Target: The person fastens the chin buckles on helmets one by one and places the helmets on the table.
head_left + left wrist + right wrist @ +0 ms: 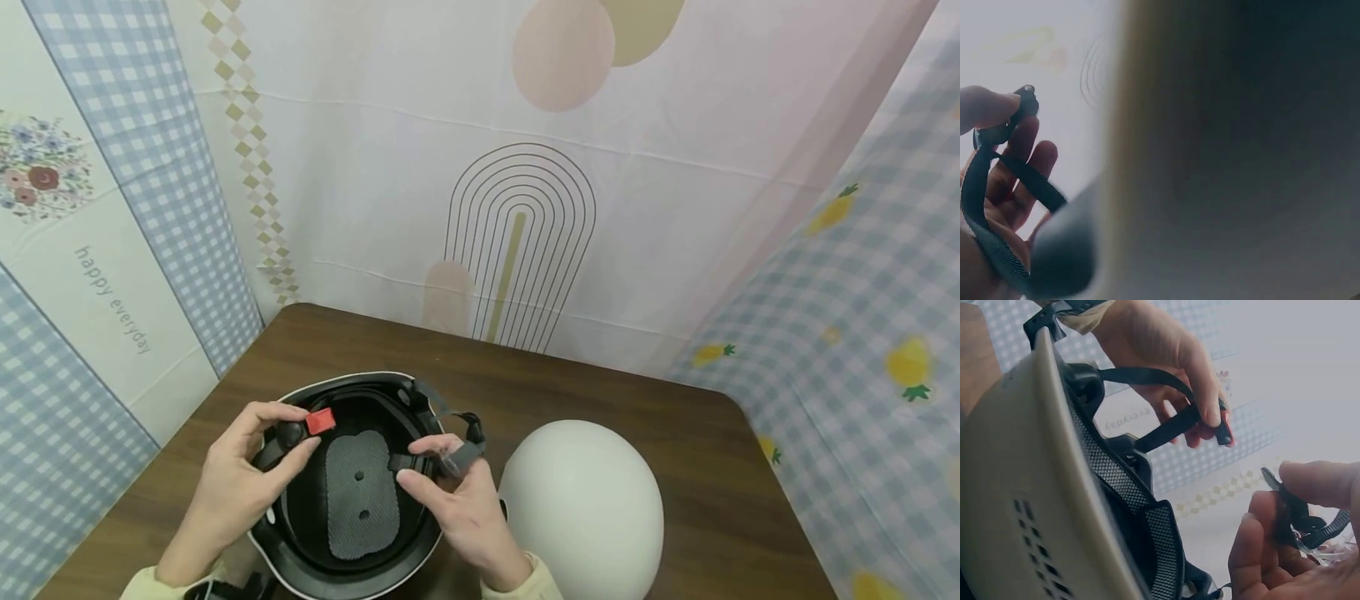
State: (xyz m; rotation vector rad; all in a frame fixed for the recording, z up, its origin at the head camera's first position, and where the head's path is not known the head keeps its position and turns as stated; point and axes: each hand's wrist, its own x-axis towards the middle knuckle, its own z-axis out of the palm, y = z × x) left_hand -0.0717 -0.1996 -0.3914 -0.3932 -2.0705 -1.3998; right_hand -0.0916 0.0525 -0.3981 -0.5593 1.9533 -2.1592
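A white helmet [360, 581] lies upturned on the table, its black lining and grey mesh pad [363, 496] facing up. My left hand [236, 475], over its left side, pinches a black strap buckle with a red part [321, 421] between thumb and fingers. Above the opposite side, my right hand [476, 512] pinches the black buckle end [1291, 515] of the other chin strap. The two buckle ends are apart. Seen in the right wrist view, dark straps [1169, 430] run from the helmet's edge to the left hand. The helmet blocks most of the left wrist view.
A smooth white dome-shaped object [585, 508] stands on the brown wooden table [705, 467], just right of my right hand. Patterned cloths [360, 208] hang behind the table and along both sides.
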